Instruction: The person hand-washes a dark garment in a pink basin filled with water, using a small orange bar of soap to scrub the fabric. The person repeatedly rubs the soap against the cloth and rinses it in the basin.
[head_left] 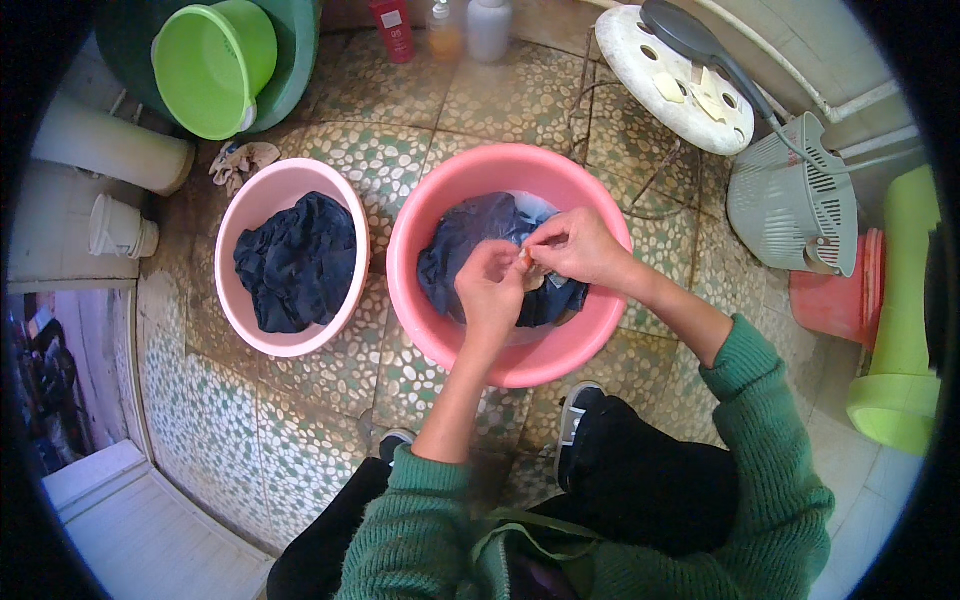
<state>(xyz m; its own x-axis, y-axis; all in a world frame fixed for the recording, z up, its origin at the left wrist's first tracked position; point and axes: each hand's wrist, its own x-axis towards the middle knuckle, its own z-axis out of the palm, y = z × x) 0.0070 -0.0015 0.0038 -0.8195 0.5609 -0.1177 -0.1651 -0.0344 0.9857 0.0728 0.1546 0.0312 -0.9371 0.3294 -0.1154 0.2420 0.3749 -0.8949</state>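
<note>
Fingertips together, the left hand (488,287) and right hand (583,245) pinch a small pale scrap (541,277), too hidden to identify. Directly beneath, dark clothes (455,236) stretch left to right in the pink tub (505,157), the right hand nearer its right rim.
</note>
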